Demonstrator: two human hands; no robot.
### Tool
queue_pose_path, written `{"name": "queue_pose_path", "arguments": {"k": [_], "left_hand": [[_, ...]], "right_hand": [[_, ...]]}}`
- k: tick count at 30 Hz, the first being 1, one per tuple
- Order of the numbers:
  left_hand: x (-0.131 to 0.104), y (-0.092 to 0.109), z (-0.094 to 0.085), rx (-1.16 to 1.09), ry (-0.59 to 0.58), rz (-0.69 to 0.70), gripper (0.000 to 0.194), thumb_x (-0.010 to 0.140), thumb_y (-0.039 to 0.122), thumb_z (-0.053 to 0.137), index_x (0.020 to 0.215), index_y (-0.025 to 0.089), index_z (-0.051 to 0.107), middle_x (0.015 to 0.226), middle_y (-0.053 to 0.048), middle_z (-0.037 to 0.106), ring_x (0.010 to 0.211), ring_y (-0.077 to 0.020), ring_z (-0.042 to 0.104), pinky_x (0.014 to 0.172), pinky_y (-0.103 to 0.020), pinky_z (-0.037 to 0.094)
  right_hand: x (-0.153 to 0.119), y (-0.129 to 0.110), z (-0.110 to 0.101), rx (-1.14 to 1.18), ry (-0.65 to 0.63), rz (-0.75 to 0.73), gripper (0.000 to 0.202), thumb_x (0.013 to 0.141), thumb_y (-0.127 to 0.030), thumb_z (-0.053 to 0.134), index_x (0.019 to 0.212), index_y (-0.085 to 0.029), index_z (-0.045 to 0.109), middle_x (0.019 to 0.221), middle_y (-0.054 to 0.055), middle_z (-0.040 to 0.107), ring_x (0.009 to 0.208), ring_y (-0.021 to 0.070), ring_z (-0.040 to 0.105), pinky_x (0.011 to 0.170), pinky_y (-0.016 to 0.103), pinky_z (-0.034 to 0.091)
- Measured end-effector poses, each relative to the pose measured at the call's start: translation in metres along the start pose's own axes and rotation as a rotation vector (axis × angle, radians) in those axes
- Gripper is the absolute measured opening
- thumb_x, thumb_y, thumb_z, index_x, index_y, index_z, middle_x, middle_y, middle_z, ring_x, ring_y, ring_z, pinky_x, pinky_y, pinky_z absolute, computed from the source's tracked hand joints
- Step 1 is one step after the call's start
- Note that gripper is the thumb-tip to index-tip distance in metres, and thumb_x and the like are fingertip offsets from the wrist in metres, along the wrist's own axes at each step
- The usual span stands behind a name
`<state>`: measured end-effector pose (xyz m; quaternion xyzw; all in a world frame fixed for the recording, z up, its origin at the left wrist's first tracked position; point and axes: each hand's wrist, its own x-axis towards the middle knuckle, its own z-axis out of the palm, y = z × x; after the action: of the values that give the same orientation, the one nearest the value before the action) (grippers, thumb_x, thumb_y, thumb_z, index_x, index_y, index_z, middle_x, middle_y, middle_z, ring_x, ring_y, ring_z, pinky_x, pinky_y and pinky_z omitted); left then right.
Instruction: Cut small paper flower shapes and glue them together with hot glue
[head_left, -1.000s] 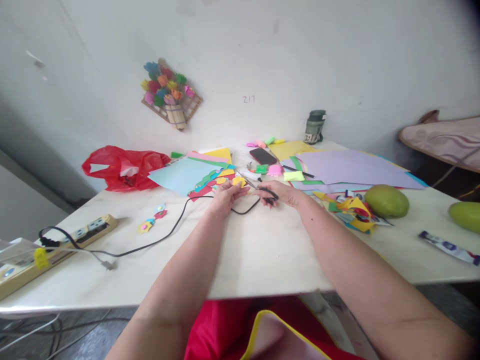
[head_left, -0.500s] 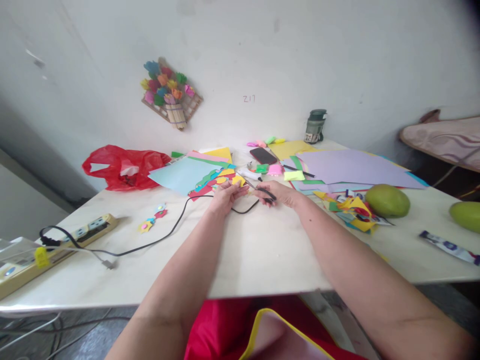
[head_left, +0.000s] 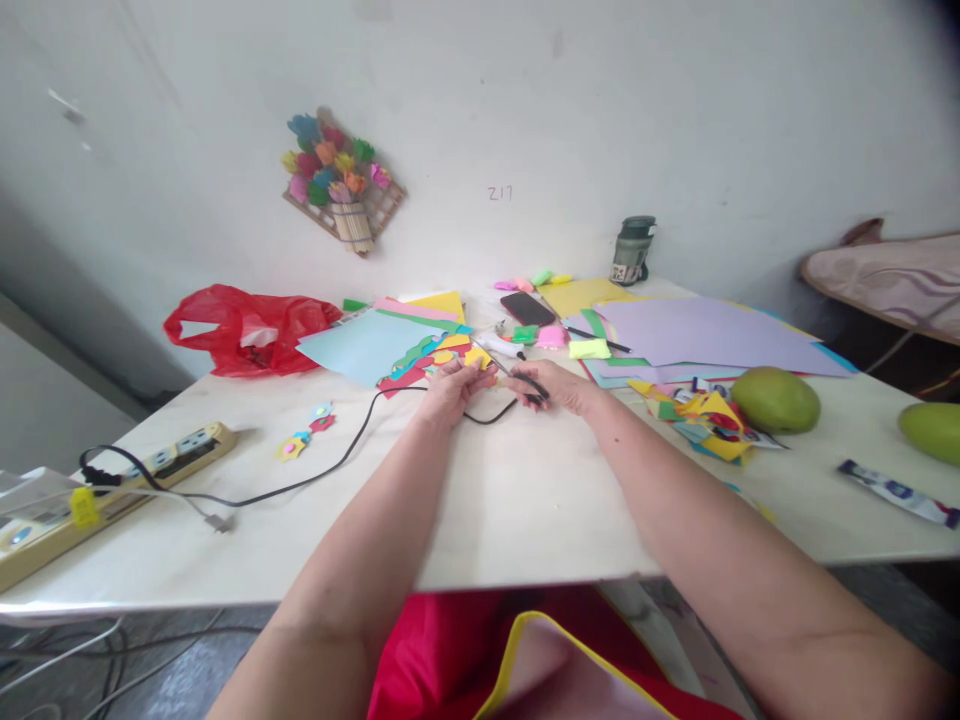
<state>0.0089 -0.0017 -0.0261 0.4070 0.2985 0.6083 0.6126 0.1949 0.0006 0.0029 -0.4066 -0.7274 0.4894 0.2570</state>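
My right hand [head_left: 553, 386] is closed around the black handles of a pair of scissors [head_left: 534, 388], whose blades point up and left toward my other hand. Between the fingers of my left hand [head_left: 452, 390] is a small yellow paper piece [head_left: 477, 356], close to the blades. Whether the blades touch the paper I cannot tell. Just beyond my hands lie a white glue gun [head_left: 501, 346] and several coloured paper cutouts [head_left: 420, 358]. Off to the left rest small paper flowers [head_left: 292, 446] in yellow, blue and red.
On the left are a power strip [head_left: 180, 458], a black cable [head_left: 345, 456] and a red plastic bag [head_left: 289, 325]. A phone [head_left: 527, 309], clay packets [head_left: 589, 349] and purple paper [head_left: 697, 330] lie farther back. Paper scraps [head_left: 712, 425], a green mango [head_left: 776, 400] and a tube [head_left: 896, 492] sit rightward.
The view has shifted very slightly. Both hands stay at nearly the same place, with the scissors and the yellow paper still held.
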Motion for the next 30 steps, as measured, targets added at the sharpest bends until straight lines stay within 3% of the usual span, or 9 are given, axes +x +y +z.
{"name": "queue_pose_path", "arguments": {"k": [13, 30], "left_hand": [[0.0002, 0.0001, 0.0003, -0.018, 0.007, 0.000, 0.009, 0.071, 0.013, 0.069, 0.078, 0.009, 0.065, 0.079, -0.007, 0.068, 0.076, -0.0158, 0.068, 0.072, -0.024, 0.056], [0.0003, -0.0004, 0.0003, -0.014, 0.030, 0.006, 0.008, 0.070, 0.013, 0.069, 0.077, 0.010, 0.064, 0.080, -0.006, 0.068, 0.083, -0.0180, 0.069, 0.082, -0.028, 0.054]], "right_hand": [[0.0007, 0.0002, 0.0012, 0.027, 0.005, 0.030, 0.020, 0.084, -0.021, 0.049, 0.065, -0.017, 0.046, 0.054, -0.002, 0.056, 0.039, 0.0053, 0.049, 0.031, 0.016, 0.028], [0.0000, -0.0013, 0.0024, 0.058, 0.015, 0.031, 0.016, 0.079, -0.018, 0.050, 0.063, -0.017, 0.045, 0.052, -0.002, 0.055, 0.038, 0.0050, 0.047, 0.031, 0.015, 0.027]]}}
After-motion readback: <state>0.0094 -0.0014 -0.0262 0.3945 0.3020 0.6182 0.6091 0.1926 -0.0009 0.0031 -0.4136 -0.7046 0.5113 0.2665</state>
